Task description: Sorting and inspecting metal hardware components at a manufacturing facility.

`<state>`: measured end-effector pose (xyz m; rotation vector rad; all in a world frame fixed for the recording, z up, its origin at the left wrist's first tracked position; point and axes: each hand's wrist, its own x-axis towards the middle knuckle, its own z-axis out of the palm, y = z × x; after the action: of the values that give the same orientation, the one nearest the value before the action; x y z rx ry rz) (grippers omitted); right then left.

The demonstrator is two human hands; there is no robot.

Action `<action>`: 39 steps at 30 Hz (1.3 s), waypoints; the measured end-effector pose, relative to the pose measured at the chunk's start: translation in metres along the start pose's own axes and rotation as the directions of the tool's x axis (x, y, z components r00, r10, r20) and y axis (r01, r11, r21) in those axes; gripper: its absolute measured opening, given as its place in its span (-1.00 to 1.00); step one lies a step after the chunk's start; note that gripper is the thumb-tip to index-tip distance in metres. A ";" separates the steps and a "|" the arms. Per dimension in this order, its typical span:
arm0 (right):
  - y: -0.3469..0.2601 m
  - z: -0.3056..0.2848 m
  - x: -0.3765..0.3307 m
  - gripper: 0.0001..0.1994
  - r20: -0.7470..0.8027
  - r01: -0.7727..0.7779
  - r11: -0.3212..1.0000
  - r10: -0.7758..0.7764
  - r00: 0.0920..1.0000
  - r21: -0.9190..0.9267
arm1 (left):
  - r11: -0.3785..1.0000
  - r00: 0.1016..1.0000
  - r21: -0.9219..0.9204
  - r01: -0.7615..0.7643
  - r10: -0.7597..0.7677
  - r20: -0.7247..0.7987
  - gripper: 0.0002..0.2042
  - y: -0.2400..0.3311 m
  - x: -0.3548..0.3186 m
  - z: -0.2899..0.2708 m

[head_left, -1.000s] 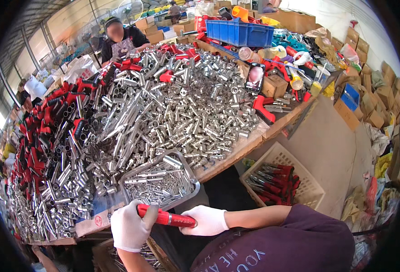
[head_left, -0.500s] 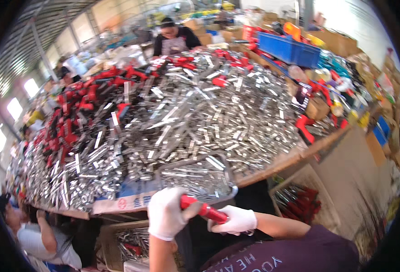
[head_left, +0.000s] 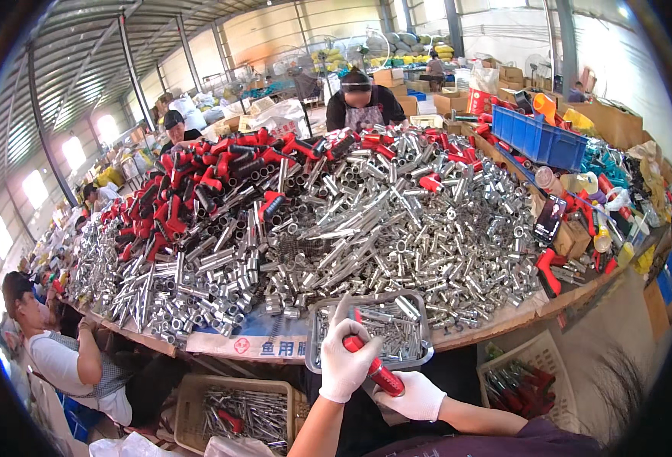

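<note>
Fingers [head_left: 349, 344] of both gloved hands clamp a red-handled tool [head_left: 374, 368] — beside a warehouse table [head_left: 503, 324] heaped with metal tubes [head_left: 397, 228].

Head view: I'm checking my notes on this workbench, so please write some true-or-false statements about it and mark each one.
1. Both hands wear white gloves. True: left hand, right hand.
2. The hands hold a blue handle. False: the red handle is red.
3. A metal tray with small metal parts sits at the table edge, just beyond the hands. True.
4. The blue crate stands at the far left. False: it is at the far right.
5. The table is heaped with shiny metal tubes. True.
</note>
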<state>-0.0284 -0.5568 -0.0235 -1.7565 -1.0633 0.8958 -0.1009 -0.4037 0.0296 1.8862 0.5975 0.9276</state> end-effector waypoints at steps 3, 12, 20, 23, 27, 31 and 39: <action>-0.008 -0.002 -0.002 -0.74 -0.003 0.012 0.995 -0.011 1.000 0.096 | 0.836 0.993 -0.537 0.115 -0.098 0.059 -0.69 0.005 0.004 0.013; -0.039 -0.005 0.010 -0.83 0.232 -0.190 0.955 0.136 0.963 0.226 | 0.960 0.967 -0.269 0.075 -0.136 -0.215 -0.62 0.014 0.002 -0.003; -0.025 -0.012 -0.022 -0.88 0.404 -0.298 0.650 -0.015 0.915 0.699 | 0.450 0.939 -0.872 0.190 0.175 0.295 -0.50 0.035 -0.003 -0.012; -0.036 -0.007 -0.025 -0.81 0.440 -0.155 0.759 -0.187 0.878 0.632 | 0.097 0.889 -0.943 0.319 0.315 0.333 -0.61 0.044 -0.014 -0.015; -0.020 -0.007 -0.014 -0.82 0.518 -0.128 0.769 -0.287 0.806 0.626 | -0.296 0.803 -0.892 0.341 0.586 0.112 -0.57 0.032 -0.030 0.010; 0.012 -0.013 -0.012 -0.83 0.555 -0.093 0.762 -0.377 0.741 0.641 | -0.472 0.483 -0.709 0.524 0.850 -0.209 -0.58 0.052 0.002 0.023; -0.054 -0.024 -0.009 -0.92 0.141 -0.185 0.918 0.144 0.980 0.351 | 0.991 0.755 -0.122 0.050 0.043 0.654 -0.44 0.050 0.002 -0.119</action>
<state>-0.0262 -0.5587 0.0364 -1.5115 -0.7642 1.2251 -0.1933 -0.3630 0.1093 1.9207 0.0994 0.2330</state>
